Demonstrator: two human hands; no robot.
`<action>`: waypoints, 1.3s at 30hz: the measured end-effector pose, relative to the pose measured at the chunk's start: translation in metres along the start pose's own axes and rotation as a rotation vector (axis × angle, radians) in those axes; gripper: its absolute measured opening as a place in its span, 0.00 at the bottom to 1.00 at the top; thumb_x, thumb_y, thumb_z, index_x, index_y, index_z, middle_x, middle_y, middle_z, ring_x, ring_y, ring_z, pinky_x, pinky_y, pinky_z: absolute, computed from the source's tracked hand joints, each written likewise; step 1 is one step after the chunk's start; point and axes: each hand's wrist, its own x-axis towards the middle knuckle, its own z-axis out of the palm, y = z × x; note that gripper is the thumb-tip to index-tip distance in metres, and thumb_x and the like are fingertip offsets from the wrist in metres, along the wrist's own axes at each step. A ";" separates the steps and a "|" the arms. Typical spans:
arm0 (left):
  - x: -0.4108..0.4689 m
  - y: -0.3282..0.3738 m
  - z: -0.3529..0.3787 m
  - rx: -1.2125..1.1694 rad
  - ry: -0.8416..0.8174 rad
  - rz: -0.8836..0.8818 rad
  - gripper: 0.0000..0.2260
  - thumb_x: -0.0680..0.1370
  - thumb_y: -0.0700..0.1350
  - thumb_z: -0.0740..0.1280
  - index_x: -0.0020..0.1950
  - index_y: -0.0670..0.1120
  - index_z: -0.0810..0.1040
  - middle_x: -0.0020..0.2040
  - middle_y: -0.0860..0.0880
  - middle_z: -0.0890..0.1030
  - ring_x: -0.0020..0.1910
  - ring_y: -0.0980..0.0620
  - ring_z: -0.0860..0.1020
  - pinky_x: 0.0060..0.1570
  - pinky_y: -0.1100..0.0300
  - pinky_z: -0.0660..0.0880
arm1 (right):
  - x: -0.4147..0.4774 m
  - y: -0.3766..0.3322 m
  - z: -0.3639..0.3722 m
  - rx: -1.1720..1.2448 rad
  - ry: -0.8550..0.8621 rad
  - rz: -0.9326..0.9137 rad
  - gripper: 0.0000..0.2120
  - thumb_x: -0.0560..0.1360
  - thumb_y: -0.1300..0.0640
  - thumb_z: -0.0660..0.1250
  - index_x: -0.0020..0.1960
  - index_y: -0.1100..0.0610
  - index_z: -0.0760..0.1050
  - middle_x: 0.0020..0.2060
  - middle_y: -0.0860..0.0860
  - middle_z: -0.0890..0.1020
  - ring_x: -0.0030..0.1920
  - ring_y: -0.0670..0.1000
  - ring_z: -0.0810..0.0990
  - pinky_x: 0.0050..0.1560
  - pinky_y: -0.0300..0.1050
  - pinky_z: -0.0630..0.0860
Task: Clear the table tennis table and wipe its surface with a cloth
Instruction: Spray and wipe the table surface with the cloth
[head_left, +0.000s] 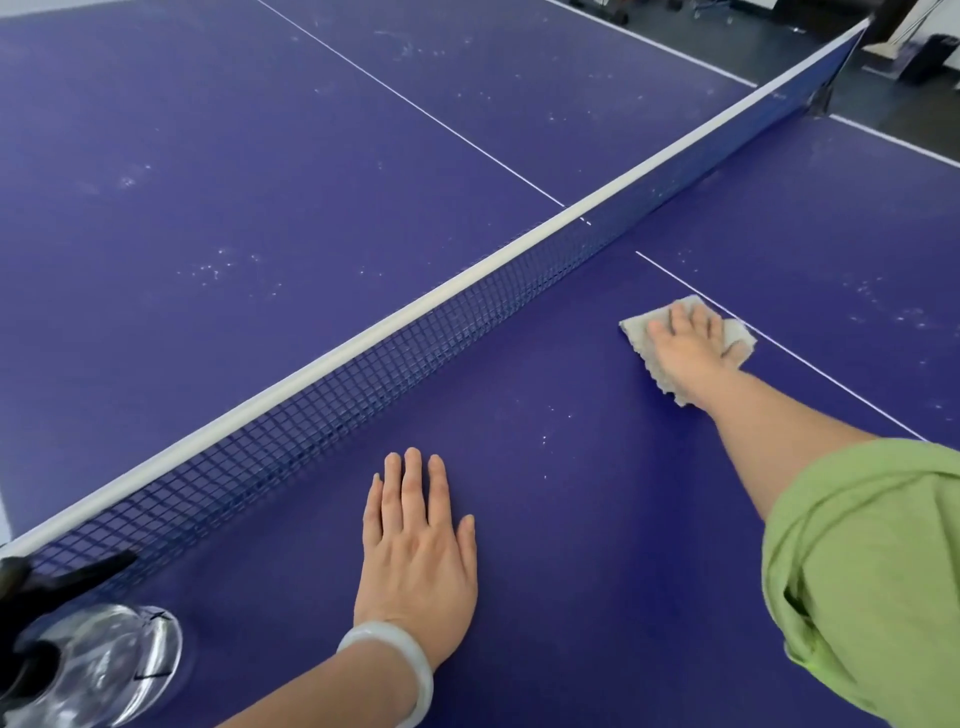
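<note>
Head view: nearest, at the lower left edge, a clear, rounded spray bottle (109, 670) with a black trigger top stands on the table (545, 519); the mark on it is too small to read. Beside it the left hand (415, 545) lies flat, palm down, fingers straight and close together, holding nothing; a smooth pale bangle (400, 660) circles the wrist. A loose green sleeve (862, 571) covers the right upper arm. Farther out, the right hand (685, 348) presses, fingers spread, on a pale nubby cloth (644, 338) lying crumpled against the thin white centre line. The matte blue top is speckled with white dust. Beyond, a blue mesh net (395, 364) with white top tape crosses it.
</note>
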 end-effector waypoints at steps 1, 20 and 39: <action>0.000 0.000 0.000 -0.001 -0.002 -0.004 0.28 0.81 0.54 0.49 0.74 0.38 0.69 0.73 0.37 0.69 0.74 0.37 0.66 0.70 0.43 0.57 | 0.003 -0.022 0.004 -0.012 -0.034 -0.058 0.27 0.83 0.45 0.43 0.81 0.48 0.45 0.80 0.48 0.42 0.79 0.49 0.38 0.76 0.59 0.39; -0.001 0.000 -0.003 -0.008 -0.047 -0.011 0.29 0.82 0.55 0.45 0.76 0.40 0.65 0.76 0.39 0.65 0.76 0.39 0.62 0.73 0.46 0.51 | -0.096 0.007 0.040 -0.157 0.062 -0.101 0.28 0.82 0.43 0.42 0.80 0.47 0.43 0.80 0.48 0.42 0.79 0.51 0.39 0.76 0.61 0.36; -0.003 -0.013 -0.024 -0.357 -0.076 0.033 0.25 0.84 0.54 0.51 0.80 0.47 0.55 0.81 0.47 0.52 0.80 0.49 0.45 0.74 0.60 0.36 | -0.220 0.003 0.095 -0.287 0.202 -0.416 0.32 0.78 0.40 0.33 0.80 0.48 0.39 0.80 0.48 0.41 0.78 0.48 0.34 0.77 0.59 0.36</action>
